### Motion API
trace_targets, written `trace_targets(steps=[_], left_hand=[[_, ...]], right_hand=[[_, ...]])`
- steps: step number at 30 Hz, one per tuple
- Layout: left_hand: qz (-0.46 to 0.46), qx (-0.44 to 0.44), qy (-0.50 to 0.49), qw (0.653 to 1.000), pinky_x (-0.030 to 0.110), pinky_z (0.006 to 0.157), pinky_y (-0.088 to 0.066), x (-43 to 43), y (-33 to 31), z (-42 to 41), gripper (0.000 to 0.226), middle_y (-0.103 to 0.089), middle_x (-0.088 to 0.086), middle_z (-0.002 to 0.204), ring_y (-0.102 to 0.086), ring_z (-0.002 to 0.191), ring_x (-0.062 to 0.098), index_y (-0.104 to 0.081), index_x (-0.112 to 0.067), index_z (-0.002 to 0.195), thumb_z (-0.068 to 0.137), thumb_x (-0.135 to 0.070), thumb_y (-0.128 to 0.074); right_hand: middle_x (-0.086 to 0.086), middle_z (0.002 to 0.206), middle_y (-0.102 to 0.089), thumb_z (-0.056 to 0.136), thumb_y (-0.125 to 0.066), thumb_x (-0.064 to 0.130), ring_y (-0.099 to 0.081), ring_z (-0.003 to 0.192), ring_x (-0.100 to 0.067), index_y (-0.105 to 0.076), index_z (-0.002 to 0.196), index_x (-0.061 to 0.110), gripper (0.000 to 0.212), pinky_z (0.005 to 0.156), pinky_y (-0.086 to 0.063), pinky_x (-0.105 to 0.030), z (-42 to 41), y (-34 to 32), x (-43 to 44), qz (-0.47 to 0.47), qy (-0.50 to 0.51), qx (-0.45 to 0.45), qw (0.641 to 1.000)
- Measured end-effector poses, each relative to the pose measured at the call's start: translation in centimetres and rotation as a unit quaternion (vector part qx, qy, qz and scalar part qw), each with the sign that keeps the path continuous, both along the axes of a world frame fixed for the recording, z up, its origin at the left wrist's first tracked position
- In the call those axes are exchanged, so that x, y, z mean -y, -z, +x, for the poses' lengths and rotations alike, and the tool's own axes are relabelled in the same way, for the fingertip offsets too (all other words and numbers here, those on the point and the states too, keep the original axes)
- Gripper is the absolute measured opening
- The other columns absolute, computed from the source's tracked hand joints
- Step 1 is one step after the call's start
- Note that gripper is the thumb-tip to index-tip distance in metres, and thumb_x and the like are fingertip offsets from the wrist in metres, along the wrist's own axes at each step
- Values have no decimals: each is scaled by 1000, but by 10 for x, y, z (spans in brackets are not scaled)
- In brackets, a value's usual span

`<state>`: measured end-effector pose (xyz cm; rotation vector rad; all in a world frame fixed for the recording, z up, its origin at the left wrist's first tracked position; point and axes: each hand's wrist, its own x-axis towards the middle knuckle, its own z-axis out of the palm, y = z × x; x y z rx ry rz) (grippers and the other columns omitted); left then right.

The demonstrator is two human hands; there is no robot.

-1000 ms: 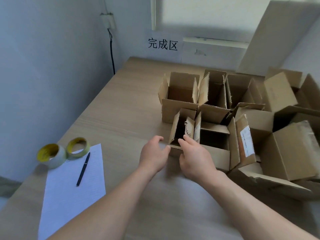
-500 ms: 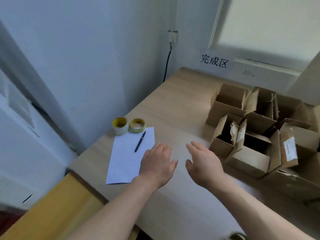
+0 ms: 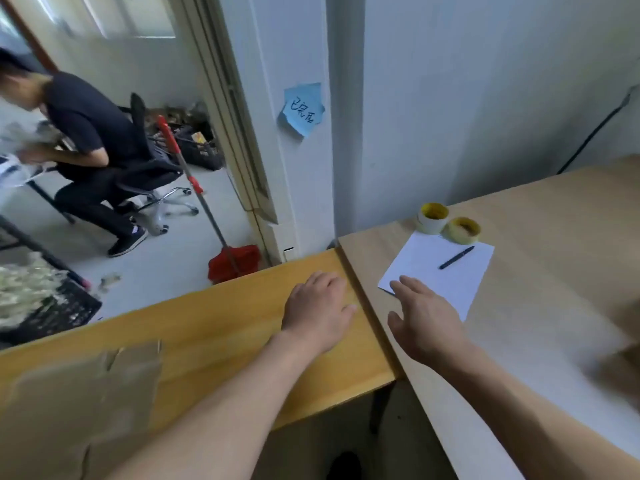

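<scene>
2 hands, fingers (image 3: 412,289) loose and spread, holding nothing: left hand (image 3: 317,304) over yellow desk (image 3: 214,327), right hand (image 3: 424,322) over pale desk (image 3: 554,271), tips at near corner of 1 white sheet (image 3: 450,282). On sheet: 1 pen (image 3: 456,257). Just behind: 2 tape rolls (image 3: 433,218). 1 cardboard pc (image 3: 79,403) bottom left. 1 blue note (image 3: 303,109) on wall, handwriting illegible.

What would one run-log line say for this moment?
left hand: open, above yellow table | right hand: open, at paper corner | held: nothing | cardboard: on yellow table, untouched
</scene>
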<state>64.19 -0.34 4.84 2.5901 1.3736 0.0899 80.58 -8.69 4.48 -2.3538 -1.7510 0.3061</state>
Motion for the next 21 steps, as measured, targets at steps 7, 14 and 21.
trace_targets(steps=[7,14,21], left_hand=[[-3,-7,-137,991,40,115,-29,39,-9,-120,51,-38,0,154,-30,143,20,-42,-18,145,100,-41,-45],[-27,-20,-242,970,41,113,-33,74,1,-222,50,-38,0,154,-31,142,20,-44,-18,144,100,-42,-45],[-44,-11,-297,954,41,113,-34,94,18,-323,51,-37,-2,154,-32,142,19,-43,-19,144,100,-42,-47]], right_hand=[[1,158,-37,100,-48,33,-32,146,-19,-35,152,20,55,113,-35,-35,-101,-4,-5,7,-153,-6,988],[3,157,-38,99,-49,30,-25,149,-17,-32,153,22,57,113,-35,-34,-198,2,-10,5,-249,-11,968],[3,157,-37,97,-48,32,-24,149,-18,-31,153,23,59,114,-35,-33,-297,22,-14,-41,-311,-9,950]])
